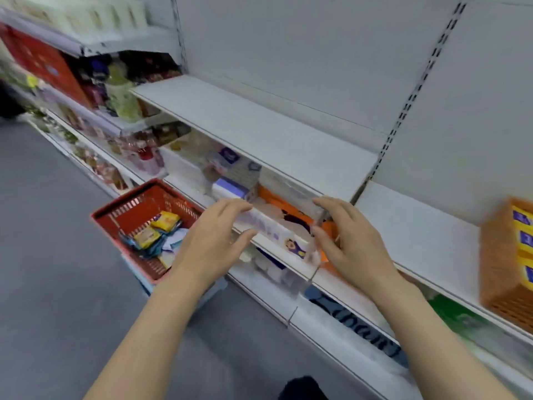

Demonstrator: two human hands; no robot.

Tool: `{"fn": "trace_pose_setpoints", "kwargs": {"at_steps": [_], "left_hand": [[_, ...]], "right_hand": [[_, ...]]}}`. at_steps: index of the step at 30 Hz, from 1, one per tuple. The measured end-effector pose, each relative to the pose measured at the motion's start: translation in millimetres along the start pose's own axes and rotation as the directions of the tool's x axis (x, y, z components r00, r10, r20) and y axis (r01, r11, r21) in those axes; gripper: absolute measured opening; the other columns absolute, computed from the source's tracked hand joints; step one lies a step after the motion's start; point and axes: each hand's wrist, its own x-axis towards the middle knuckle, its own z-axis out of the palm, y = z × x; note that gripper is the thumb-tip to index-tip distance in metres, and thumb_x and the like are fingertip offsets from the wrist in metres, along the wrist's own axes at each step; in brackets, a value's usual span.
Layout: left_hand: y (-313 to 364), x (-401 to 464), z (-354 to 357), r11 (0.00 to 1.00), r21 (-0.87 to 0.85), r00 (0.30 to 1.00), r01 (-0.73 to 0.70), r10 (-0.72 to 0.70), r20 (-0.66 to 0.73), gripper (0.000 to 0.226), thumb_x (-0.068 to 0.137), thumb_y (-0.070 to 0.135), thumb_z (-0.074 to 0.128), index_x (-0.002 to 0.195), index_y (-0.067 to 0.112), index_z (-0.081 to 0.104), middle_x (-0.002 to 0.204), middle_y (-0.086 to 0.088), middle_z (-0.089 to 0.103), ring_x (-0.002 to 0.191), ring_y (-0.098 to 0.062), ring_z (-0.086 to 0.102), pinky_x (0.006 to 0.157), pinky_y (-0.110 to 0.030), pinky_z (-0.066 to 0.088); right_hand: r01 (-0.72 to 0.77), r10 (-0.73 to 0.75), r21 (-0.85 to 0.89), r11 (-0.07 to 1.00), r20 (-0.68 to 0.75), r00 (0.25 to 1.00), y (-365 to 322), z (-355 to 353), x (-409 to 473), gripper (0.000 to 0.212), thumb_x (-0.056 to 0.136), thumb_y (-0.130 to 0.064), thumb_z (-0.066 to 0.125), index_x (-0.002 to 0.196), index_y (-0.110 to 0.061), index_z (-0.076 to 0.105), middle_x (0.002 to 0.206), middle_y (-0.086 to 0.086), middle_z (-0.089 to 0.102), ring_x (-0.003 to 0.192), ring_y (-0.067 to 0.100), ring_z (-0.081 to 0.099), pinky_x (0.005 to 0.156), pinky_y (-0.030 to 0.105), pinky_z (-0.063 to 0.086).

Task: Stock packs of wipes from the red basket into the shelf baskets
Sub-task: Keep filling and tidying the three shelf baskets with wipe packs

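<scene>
A long white pack of wipes point(277, 230) with purple print is held level in front of the shelf edge. My left hand point(213, 238) grips its left end, thumb below and fingers above. My right hand point(343, 241) grips its right end. Just behind the pack an orange shelf basket point(284, 204) with white packs in it sits under the upper shelf board. Down to the left, the red basket point(115, 210) stands on a pale blue stand beside the shelf, holding several yellow, teal and white packs point(157, 230). The picture is blurred by motion.
A bare white shelf board point(259, 131) juts out above the hands. Another orange basket point(507, 264) with yellow packs stands on the shelf at the right. Stocked shelves run off to the left. Grey floor point(57, 284) lies below.
</scene>
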Motion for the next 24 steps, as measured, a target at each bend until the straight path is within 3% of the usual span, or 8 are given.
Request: {"fn": "trace_pose_setpoints", "kwargs": {"at_steps": [2,5,8,14,16,19,21,24], "left_hand": [[-36.5,3.7,-17.0,1.000,0.009,1.000,0.023,-0.022,-0.019,0.040,0.090,0.032,0.068,0.128,0.021,0.059,0.130,0.004,0.059,0.122,-0.015,0.054,0.102,-0.024,0.040],[-82.7,13.0,-35.4,0.998,-0.007,0.997,0.063,-0.063,-0.038,0.037,0.090,0.030,0.068,0.126,0.024,0.059,0.128,0.006,0.059,0.120,-0.011,0.052,0.099,-0.016,0.034],[-131.5,35.4,-45.4,0.994,-0.001,0.993,0.111,-0.111,-0.027,0.038,0.093,0.033,0.064,0.129,0.023,0.058,0.130,0.006,0.058,0.123,-0.011,0.052,0.101,-0.024,0.040],[-229.5,112.6,-55.0,0.987,0.020,0.988,0.157,-0.157,0.003,0.039,0.094,0.038,0.061,0.131,0.024,0.057,0.133,0.008,0.056,0.125,-0.009,0.050,0.101,-0.023,0.038],[-256.9,137.4,-61.0,0.986,0.024,0.986,0.164,-0.165,0.031,0.040,0.094,0.040,0.060,0.131,0.025,0.057,0.133,0.008,0.056,0.126,-0.010,0.050,0.102,-0.026,0.040],[-296.4,170.2,-72.0,0.982,0.028,0.980,0.185,-0.186,0.066,0.040,0.093,0.044,0.056,0.129,0.026,0.057,0.132,0.008,0.057,0.125,-0.011,0.052,0.102,-0.032,0.044],[-322.7,188.5,-75.0,0.979,0.006,0.976,0.203,-0.203,0.074,0.039,0.094,0.042,0.057,0.128,0.025,0.058,0.131,0.007,0.058,0.123,-0.013,0.052,0.101,-0.034,0.045],[-359.9,204.6,-72.9,0.978,-0.007,0.971,0.209,-0.207,0.120,0.039,0.094,0.043,0.057,0.128,0.025,0.058,0.132,0.007,0.057,0.124,-0.012,0.051,0.103,-0.032,0.043]], "right_hand": [[0.004,-0.004,0.018,1.000,0.026,1.000,-23.0,28.9,26.9,0.045,0.096,-0.027,0.060,0.140,-0.022,0.051,0.139,-0.004,0.053,0.118,0.014,0.054,0.096,0.012,0.030],[0.013,-0.016,0.046,0.999,0.073,0.997,-47.7,67.6,66.8,0.045,0.097,-0.029,0.058,0.141,-0.020,0.052,0.140,-0.003,0.053,0.126,0.012,0.047,0.099,0.016,0.030],[0.023,-0.029,0.054,0.998,0.108,0.994,-63.6,102.5,114.5,0.045,0.098,-0.031,0.056,0.141,-0.021,0.051,0.141,-0.003,0.052,0.130,0.011,0.044,0.104,0.022,0.034],[0.019,-0.029,0.083,0.996,0.128,0.991,-80.4,177.7,224.7,0.046,0.098,-0.032,0.056,0.143,-0.021,0.048,0.144,-0.001,0.051,0.133,0.013,0.043,0.106,0.022,0.032],[0.012,-0.027,0.097,0.995,0.160,0.987,-87.3,198.6,260.1,0.048,0.098,-0.037,0.052,0.143,-0.020,0.049,0.144,-0.002,0.051,0.133,0.014,0.044,0.106,0.022,0.031],[-0.010,-0.020,0.139,0.990,0.209,0.978,-99.9,223.6,305.8,0.056,0.095,-0.049,0.041,0.142,-0.021,0.049,0.143,-0.002,0.053,0.132,0.016,0.046,0.109,0.031,0.038],[-0.027,-0.005,0.140,0.990,0.223,0.975,-105.5,240.3,331.6,0.054,0.095,-0.046,0.044,0.141,-0.020,0.049,0.143,0.000,0.054,0.132,0.018,0.047,0.108,0.037,0.041],[-0.064,0.032,0.123,0.990,0.248,0.968,-114.8,266.5,356.5,0.051,0.095,-0.039,0.050,0.141,-0.017,0.051,0.142,0.002,0.055,0.131,0.021,0.048,0.107,0.032,0.038]]}}
